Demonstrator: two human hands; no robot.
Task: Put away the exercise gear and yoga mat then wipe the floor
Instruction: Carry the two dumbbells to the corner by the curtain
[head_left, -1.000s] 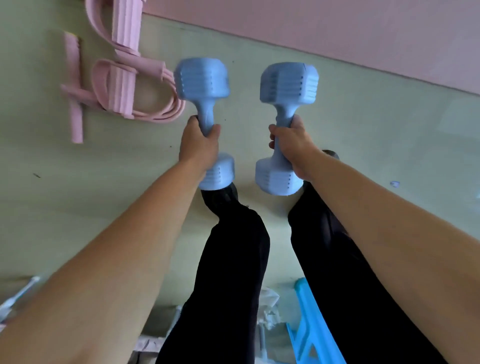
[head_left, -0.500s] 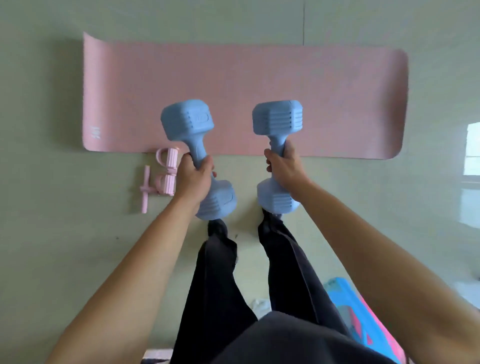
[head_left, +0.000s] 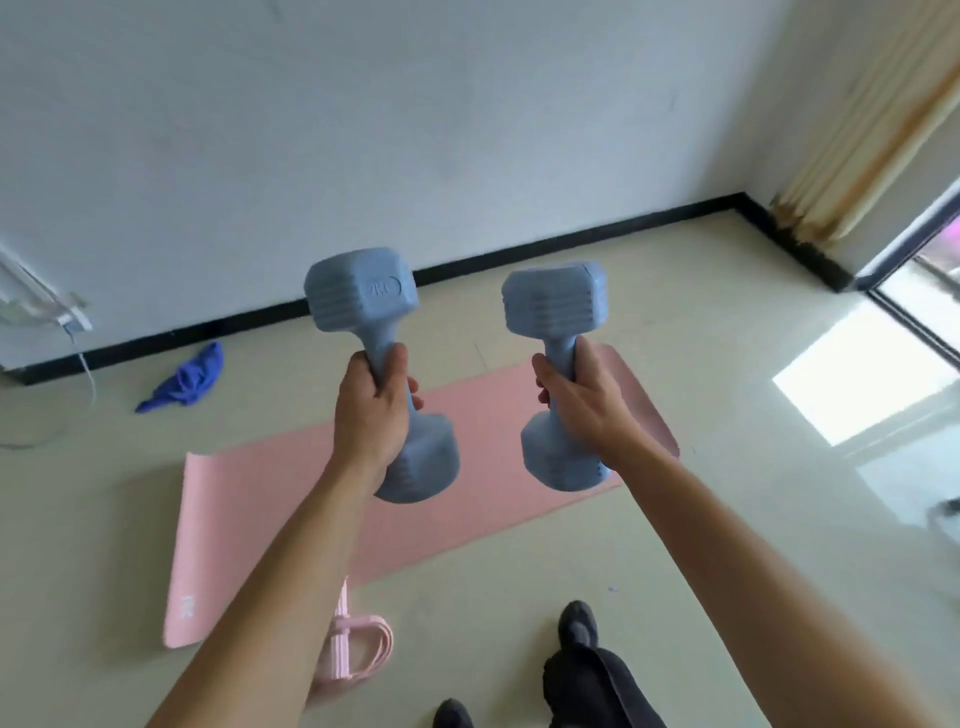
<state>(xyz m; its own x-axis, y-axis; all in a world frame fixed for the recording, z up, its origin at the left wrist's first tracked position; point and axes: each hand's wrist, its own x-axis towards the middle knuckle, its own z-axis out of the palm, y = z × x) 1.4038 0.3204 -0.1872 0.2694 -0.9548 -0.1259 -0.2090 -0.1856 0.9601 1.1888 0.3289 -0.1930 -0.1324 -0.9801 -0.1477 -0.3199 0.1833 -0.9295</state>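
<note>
The dumbbells (head_left: 358, 291) have been raised well clear of the yoga mat (head_left: 249, 499), fingers (head_left: 541, 374) curled round each handle, so stowing's probably next.

Left dumbbell (head_left: 361, 291) and right dumbbell (head_left: 553, 299): matt coating, plastic or rubber in look; heads ribbed, shafts smooth. Yoga mat (head_left: 249, 499): matt, foam-like, no sheen. Floor (head_left: 727, 374): smooth, glossy, mirrors the window light. Cloth (head_left: 189, 376): soft crumpled fabric. Wall (head_left: 363, 130): matt painted surface.
</note>
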